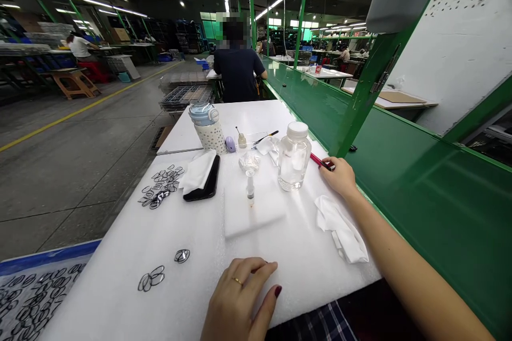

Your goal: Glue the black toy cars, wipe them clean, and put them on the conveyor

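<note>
My right hand point(338, 177) is shut on a red pen point(320, 160), just right of a clear plastic bottle point(294, 159) with a white cap. My left hand point(240, 298) rests curled on the white foam sheet point(132, 256) at the near edge, its fingertips hiding whatever lies beneath. Ahead of it lie a small clump of thin black-edged loops point(151, 278) and a single loop point(182, 256). A raised foam pad point(256, 218) carries a small syringe point(250, 187). A crumpled tissue point(342, 229) lies beside my right forearm.
Further along stand a dotted bottle point(208, 129), a black phone point(204, 181) under a tissue, and a pile of loops point(160, 186). A loop-filled tray point(36, 298) sits left. A green panel point(432, 192) runs right. A seated co-worker point(238, 66) faces away.
</note>
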Demonstrator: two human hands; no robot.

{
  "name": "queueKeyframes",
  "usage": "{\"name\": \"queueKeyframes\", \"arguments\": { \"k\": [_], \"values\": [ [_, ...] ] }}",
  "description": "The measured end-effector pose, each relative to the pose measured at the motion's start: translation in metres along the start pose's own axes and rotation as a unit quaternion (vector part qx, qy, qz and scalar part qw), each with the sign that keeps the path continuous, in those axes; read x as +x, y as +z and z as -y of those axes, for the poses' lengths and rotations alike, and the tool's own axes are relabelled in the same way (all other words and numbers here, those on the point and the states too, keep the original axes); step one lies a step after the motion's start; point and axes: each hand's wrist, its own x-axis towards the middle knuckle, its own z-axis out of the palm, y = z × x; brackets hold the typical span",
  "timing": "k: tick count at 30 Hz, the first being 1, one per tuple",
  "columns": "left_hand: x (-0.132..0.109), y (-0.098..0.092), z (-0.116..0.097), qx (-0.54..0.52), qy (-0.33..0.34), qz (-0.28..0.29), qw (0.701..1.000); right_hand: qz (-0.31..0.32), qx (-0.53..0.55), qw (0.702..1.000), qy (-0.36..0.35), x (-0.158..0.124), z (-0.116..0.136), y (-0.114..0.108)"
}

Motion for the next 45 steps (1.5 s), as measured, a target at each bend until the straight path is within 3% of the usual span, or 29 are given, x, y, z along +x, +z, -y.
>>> {"name": "queueKeyframes", "arguments": {
  "k": [3, 6, 11, 14, 18, 23, 38, 45],
  "values": [
    [0.001, -0.005, -0.004, -0.023, -0.022, 0.016, 0.999, -0.001, 0.005, 1.000, 0.000, 0.000, -0.002, 0.001],
    [0.005, -0.024, 0.007, -0.030, -0.074, 0.077, 0.994, -0.001, 0.006, 1.000, 0.000, 0.000, -0.004, 0.001],
    [0.029, -0.072, 0.055, 0.103, -0.159, 0.164, 0.968, 0.003, 0.006, 1.000, -0.003, 0.000, -0.006, 0.001],
    [0.052, -0.089, 0.081, 0.152, -0.188, 0.248, 0.938, 0.007, 0.008, 1.000, -0.006, 0.000, -0.007, 0.002],
    [0.074, -0.086, 0.099, 0.166, -0.184, 0.258, 0.934, 0.013, 0.013, 1.000, -0.008, 0.001, -0.010, 0.003],
    [0.079, -0.075, 0.104, 0.172, -0.176, 0.243, 0.938, 0.011, 0.012, 1.000, -0.009, 0.001, -0.011, 0.003],
    [0.085, -0.070, 0.099, 0.214, -0.174, 0.242, 0.930, 0.010, 0.010, 1.000, -0.001, 0.000, -0.008, 0.001],
    [0.075, -0.086, 0.079, 0.203, -0.177, 0.269, 0.925, 0.010, 0.024, 1.000, -0.008, 0.002, -0.009, 0.003]
  ]
}}
